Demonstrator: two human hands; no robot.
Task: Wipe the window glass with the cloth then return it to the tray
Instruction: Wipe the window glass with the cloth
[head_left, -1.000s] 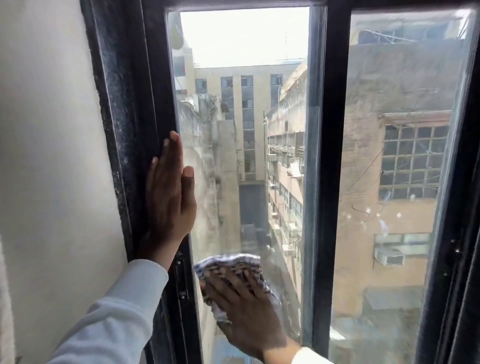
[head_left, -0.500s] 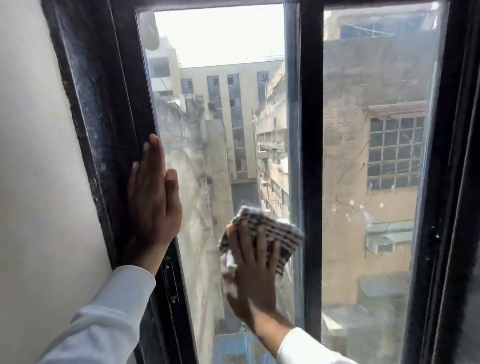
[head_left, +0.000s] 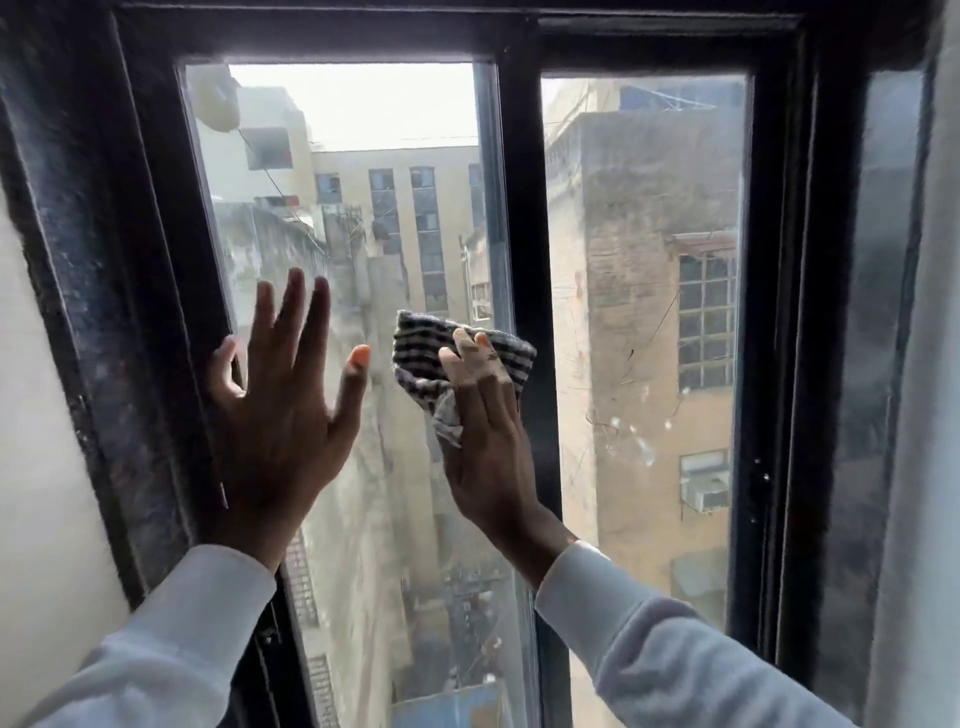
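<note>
The left pane of window glass fills the middle of the view inside a black frame. My right hand presses a black-and-white checked cloth flat against this pane, close to the black centre bar. My left hand lies flat with fingers spread at the pane's left edge, partly over the frame. Both arms wear white sleeves. The tray is out of view.
A second pane to the right shows white smears near its lower middle. The wide black outer frame borders a pale wall on the left. A light curtain edge hangs at the far right.
My right hand has swept the cloth upward from the pane's lower part to mid-height. My left hand's fingers have spread and shifted onto the glass. The view has tilted up.
</note>
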